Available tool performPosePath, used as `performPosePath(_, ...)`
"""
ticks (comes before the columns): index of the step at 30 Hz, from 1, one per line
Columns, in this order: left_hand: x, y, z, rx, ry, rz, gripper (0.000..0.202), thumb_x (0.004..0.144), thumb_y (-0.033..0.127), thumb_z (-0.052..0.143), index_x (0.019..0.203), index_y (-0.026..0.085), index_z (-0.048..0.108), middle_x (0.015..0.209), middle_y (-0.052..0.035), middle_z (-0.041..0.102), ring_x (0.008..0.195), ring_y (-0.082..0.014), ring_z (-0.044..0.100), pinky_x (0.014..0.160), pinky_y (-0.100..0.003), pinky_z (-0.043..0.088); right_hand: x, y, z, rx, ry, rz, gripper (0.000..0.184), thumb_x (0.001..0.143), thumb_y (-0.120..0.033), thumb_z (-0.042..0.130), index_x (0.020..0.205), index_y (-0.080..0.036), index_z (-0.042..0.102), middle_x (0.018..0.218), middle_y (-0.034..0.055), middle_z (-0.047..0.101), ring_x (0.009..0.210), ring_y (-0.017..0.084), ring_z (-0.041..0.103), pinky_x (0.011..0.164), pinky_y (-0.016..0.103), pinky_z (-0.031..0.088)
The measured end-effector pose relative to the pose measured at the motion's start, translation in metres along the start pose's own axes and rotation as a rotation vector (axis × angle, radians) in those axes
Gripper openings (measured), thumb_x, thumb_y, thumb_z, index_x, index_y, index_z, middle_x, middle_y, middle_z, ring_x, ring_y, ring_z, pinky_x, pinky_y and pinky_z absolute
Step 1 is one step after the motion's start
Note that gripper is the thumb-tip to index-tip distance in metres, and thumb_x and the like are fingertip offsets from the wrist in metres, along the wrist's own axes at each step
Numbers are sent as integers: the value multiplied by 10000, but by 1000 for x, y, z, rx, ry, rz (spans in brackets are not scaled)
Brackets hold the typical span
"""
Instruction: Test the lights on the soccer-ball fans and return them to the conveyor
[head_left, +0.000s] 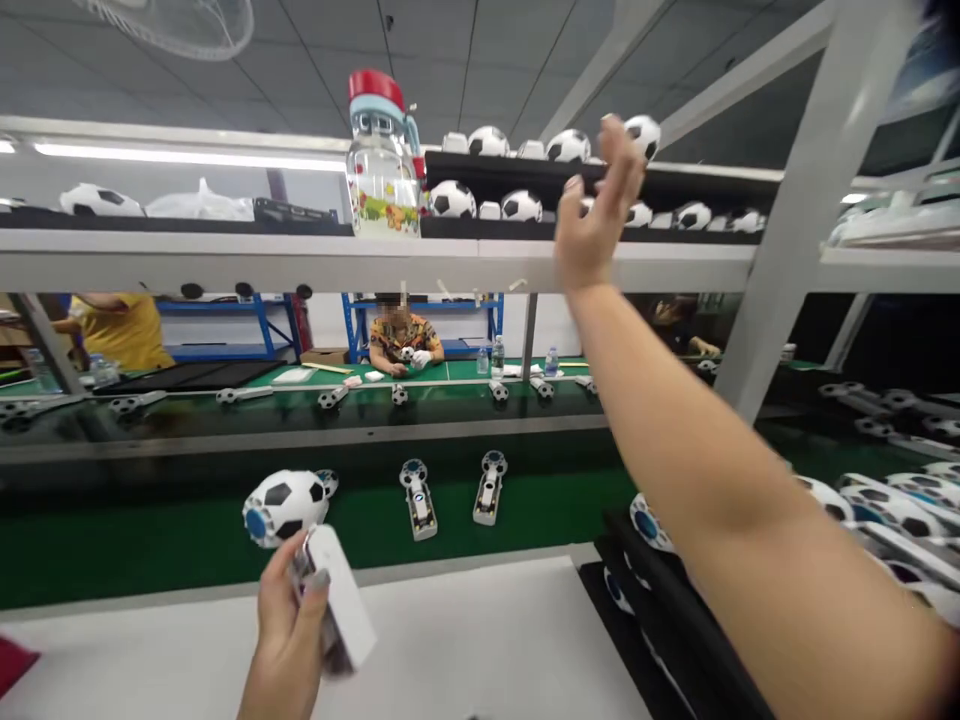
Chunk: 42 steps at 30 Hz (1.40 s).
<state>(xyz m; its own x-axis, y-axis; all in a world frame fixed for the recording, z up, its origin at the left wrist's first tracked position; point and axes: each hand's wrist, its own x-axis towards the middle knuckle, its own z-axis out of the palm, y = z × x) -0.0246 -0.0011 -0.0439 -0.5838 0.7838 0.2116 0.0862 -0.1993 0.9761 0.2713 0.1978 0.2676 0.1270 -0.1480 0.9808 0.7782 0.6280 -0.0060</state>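
The left hand [289, 625] is clutching a white rectangular plastic casing [343, 598] by its long edges, which looks light and stiff, while the open, empty right hand [598, 205] is hovering beside a black-and-white football [643, 135] on the upper shelf's black rack [525, 180].

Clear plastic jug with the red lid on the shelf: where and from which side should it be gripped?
Grip the light-blue handle on the right of the clear plastic jug, coming from the right, nearer the raised right hand; the left hand holds a white boxy part. The loop stands clear of the upright body, so fingers can probably pass through without shoving the jug.
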Motion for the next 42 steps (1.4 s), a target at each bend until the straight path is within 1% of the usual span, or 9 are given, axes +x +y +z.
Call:
performPosePath(2,17,2,4,-54,37,34,863,593,574,712,1290,288,289,1103,-87,526,923,-236,556,792,-369,475,-64,-42,10,168,-411,12,443,880,-189,283,1317,-152,336,1328,100,358,1279,192,307,1071,406,213)
performPosePath(4,33,3,8,-99,31,18,955,547,486,770,1312,276,240,1058,-75,543,896,-222,564,864,-411,440,-135,-78,21,250,-1030,222,457,874,-212,378,1330,-197,353,1341,80,383,1280,192,305,1072,363,226)
performPosePath(5,40,3,10,-105,11,-10,924,545,445,777,1301,271,275,1049,-68,551,898,-221,568,887,-422,426,-171,-91,26,253,-1158,293,455,860,-227,432,1313,-206,392,1314,81,429,1251,208,352,1046,356,273)
performPosePath(10,50,3,16,-210,-73,-154,631,528,309,793,1061,243,462,919,-18,600,787,-207,625,754,-365,513,-322,-105,40,126,-1468,709,540,793,-286,603,1267,-73,456,1232,231,485,1171,363,435,949,516,346)
performPosePath(12,50,3,20,-328,-119,-210,593,551,338,789,1019,247,436,878,-9,615,726,-218,647,659,-366,543,-359,-97,44,99,-1523,882,562,798,-290,617,1285,-88,421,1231,201,489,1155,333,458,955,536,343)
performPosePath(19,63,-6,32,-496,-273,-453,492,695,591,584,857,127,570,703,-63,650,552,-206,633,462,-258,476,-400,-97,49,503,-1467,1299,403,817,-353,592,1140,-130,504,1068,103,584,947,220,581,855,409,456)
performPosePath(28,49,-29,38,-394,-357,-438,524,625,599,647,781,101,599,650,-70,652,563,-190,609,544,-276,472,-345,-126,-17,1241,-1003,1609,621,689,-704,500,1044,-195,470,975,89,606,909,241,622,733,376,520)
performPosePath(37,24,-62,43,-335,-446,-296,543,665,438,726,1090,157,537,1176,-101,574,1157,-250,473,893,-279,392,-359,-148,-76,1263,-546,1580,657,586,-431,772,1088,-269,380,964,7,589,807,188,632,797,368,503)
performPosePath(42,10,-90,41,-314,-510,-384,621,629,385,771,1125,194,451,955,-76,637,849,-233,624,726,-306,462,-396,-152,-92,1240,-707,1706,605,573,-439,784,999,-231,408,939,38,616,841,205,630,783,362,485)
